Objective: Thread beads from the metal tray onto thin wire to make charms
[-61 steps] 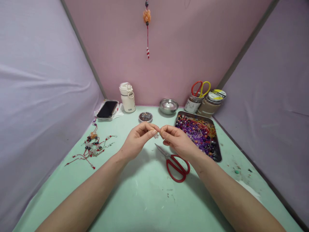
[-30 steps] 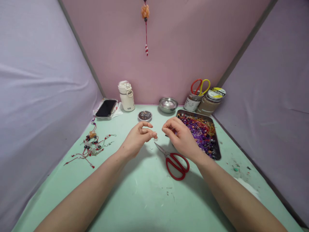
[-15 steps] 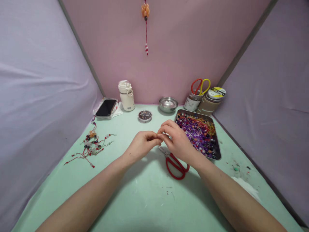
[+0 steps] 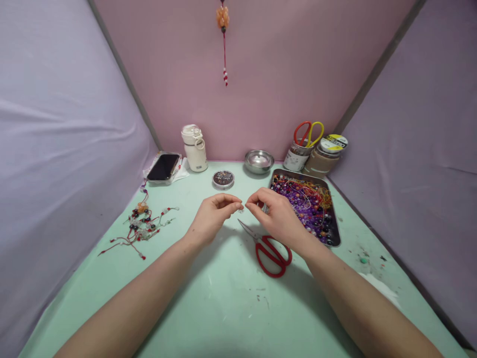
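Note:
My left hand [image 4: 216, 213] is closed in a pinch, with small clear beads [image 4: 241, 210] at its fingertips. Just to the right, my right hand [image 4: 274, 211] pinches thumb against forefinger; what lies between them is too small to make out. A narrow gap parts the two sets of fingertips. Below the hands, red-handled scissors [image 4: 271, 254] lie on the table, blades pointing up and left. Close behind my right hand is a metal tray [image 4: 336, 226] filled with purple, red, dark and clear beads and loose thread.
Beaded red-cord ornaments [image 4: 141, 223] lie at left, near a phone [image 4: 164, 166] and white bottle [image 4: 195, 149]. A round case [image 4: 223, 179] and steel bowl [image 4: 259, 162] stand behind my hands. Jars, one holding scissors [image 4: 308, 133], stand back right. A beaded pendant [image 4: 223, 19] hangs above.
My fingertips, which were together, have moved apart slightly. Small clear beads now show at my left fingertips, and the tips of the scissor blades are uncovered.

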The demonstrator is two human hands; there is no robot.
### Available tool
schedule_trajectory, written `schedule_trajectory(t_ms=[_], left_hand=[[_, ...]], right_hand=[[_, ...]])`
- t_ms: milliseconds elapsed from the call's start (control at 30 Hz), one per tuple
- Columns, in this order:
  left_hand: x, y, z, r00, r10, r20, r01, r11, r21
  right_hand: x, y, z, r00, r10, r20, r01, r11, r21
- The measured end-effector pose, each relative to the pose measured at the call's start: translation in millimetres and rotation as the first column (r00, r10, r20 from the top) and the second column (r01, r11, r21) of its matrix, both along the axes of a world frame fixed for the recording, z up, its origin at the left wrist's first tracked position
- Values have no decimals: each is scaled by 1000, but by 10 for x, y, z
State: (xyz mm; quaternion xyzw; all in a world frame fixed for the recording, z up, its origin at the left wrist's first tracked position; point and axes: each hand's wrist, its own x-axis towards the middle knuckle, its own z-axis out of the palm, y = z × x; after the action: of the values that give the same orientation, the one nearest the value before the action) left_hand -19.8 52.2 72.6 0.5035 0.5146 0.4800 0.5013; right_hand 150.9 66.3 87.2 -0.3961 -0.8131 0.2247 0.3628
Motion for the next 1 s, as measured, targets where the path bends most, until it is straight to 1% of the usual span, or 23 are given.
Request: schedule_trajectory(t_ms=[200, 367, 467, 567, 633, 733, 767, 833, 933, 1000], left_hand=[[-2, 2, 64, 992, 53, 114, -41, 993, -107], [-1, -2, 77, 991, 60, 119, -49, 994, -100], [-1, -2, 66, 991, 56, 123, -50, 998, -48], [2, -12, 60, 993, 35, 111, -38, 999, 28], [3, -23, 58, 997, 8, 71, -13, 997, 79], [4, -40, 62, 1000, -17, -2, 17, 990, 138], [5, -45, 66, 999, -13, -29, 17, 988, 154], [6, -51, 73, 995, 15, -94, 4, 981, 193], [9, -56, 71, 977, 72, -202, -11, 959, 284], [11, -57, 55, 962, 113, -248, -19, 935, 355]], right_hand=[[-19, -10, -5, 999, 39, -7, -39, 999, -28], [-30, -17, -12, 998, 59, 4, -59, 997, -46], [-21, -7, -14, 998, 69, 4, -68, 995, -80], [-5, 20, -23, 995, 54, -82, -68, 982, -174], [-1, 39, -35, 981, 68, -181, -116, 955, -273], [-9, 60, -64, 948, 133, -288, -244, 887, -392], [-15, 65, -76, 940, 138, -311, -265, 870, -416], [-25, 72, -99, 931, 108, -349, -268, 852, -450], [-33, 76, -116, 923, 37, -383, -231, 848, -476], [-34, 74, -114, 923, 34, -382, -231, 845, -483]])
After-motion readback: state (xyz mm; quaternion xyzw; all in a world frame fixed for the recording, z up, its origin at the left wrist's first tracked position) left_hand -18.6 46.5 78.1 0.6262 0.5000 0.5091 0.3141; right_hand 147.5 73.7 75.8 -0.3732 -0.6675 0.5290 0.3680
